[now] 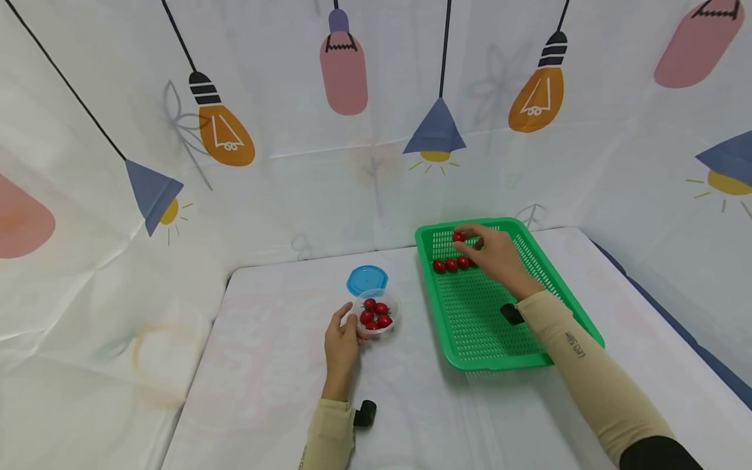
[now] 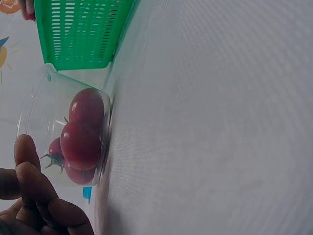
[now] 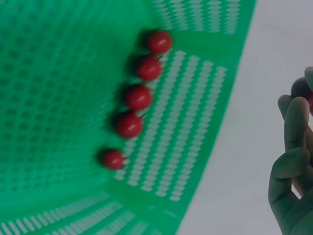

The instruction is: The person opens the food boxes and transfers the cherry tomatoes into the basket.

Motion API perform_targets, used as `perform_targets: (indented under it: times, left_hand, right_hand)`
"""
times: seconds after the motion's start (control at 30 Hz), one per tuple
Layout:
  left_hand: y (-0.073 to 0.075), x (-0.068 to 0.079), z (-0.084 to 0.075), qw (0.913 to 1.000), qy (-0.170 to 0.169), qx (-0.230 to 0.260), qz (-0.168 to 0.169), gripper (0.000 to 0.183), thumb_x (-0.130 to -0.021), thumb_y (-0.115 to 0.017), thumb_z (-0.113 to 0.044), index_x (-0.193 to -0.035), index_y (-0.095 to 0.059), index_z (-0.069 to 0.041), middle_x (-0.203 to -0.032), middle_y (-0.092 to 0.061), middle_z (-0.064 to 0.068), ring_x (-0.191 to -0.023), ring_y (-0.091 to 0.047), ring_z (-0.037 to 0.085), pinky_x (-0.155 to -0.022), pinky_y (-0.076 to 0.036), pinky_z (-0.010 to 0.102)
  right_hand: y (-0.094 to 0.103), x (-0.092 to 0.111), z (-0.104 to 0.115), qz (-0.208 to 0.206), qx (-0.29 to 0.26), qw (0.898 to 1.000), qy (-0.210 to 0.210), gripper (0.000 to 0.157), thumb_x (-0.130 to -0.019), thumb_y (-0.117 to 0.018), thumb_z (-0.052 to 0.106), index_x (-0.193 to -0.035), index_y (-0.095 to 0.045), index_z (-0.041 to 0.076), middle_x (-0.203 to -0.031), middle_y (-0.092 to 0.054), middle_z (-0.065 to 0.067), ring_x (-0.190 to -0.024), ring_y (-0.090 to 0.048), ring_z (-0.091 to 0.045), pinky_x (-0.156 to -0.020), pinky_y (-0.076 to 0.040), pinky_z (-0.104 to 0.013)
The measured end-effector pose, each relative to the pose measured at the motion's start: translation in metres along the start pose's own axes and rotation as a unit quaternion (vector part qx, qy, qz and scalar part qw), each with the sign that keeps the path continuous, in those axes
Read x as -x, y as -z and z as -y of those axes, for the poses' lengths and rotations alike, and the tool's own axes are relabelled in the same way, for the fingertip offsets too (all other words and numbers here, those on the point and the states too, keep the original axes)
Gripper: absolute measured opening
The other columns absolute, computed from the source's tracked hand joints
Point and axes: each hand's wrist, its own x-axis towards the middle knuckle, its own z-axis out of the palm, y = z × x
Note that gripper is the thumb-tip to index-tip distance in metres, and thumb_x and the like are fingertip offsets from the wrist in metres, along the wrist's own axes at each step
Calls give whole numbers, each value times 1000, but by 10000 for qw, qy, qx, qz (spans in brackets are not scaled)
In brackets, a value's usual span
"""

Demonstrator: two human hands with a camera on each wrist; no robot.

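Observation:
My left hand (image 1: 342, 349) holds the side of a small clear plastic cup (image 2: 36, 105) on the table. Several red cherry tomatoes (image 1: 377, 313) lie in this cup, some with green stems. Over the far end of a green plastic basket (image 1: 452, 336), my right hand (image 1: 496, 258) pinches one cherry tomato (image 1: 458, 237) between thumb and fingertips. Below it, several more cherry tomatoes (image 3: 138, 97) sit in a row on the basket's floor along the far wall. In the right wrist view, the pinched tomato is partly cut off by the frame edge.
Just behind the cup lies a round blue lid (image 1: 367, 279), flat on the white table (image 1: 264, 352). The basket stands to the right of both. A white cloth printed with lamps (image 1: 282, 196) hangs behind the table.

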Motion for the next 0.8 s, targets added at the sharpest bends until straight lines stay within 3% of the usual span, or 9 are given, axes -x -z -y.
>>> perform_targets:
  times: [0.23, 0.5, 0.8]
  left_hand:
    - [0, -1, 1, 10000, -24, -56, 8, 37, -107, -50, -17, -142, -56, -9, -68, -68, 10, -61, -58, 16, -61, -49, 26]
    - [0, -2, 1, 10000, -10, -61, -45, 36, -107, -50, -16, -141, -57, -8, -67, -67, 11, -60, -57, 15, -60, -48, 25]
    - [-2, -2, 2, 9999, -135, 52, 24, 36, -106, -50, -14, -141, -56, -5, -66, -66, 11, -61, -60, 19, -59, -48, 24]
  right_hand:
    - [3, -2, -36, 335, 11, 9989, -340, 39, -100, -65, 30, -134, -63, 10, -122, -69, -17, -92, -68, -31, -64, -52, -40]
    - [3, -7, -68, 601, -284, 9940, -868, 39, -101, -64, 26, -135, -61, 8, -129, -64, -25, -114, -61, -42, -80, -52, -53]
    - [-1, -9, -87, 897, -221, 9881, -1233, 37, -101, -64, 19, -135, -61, 4, -128, -62, -29, -112, -61, -44, -81, -51, -53]
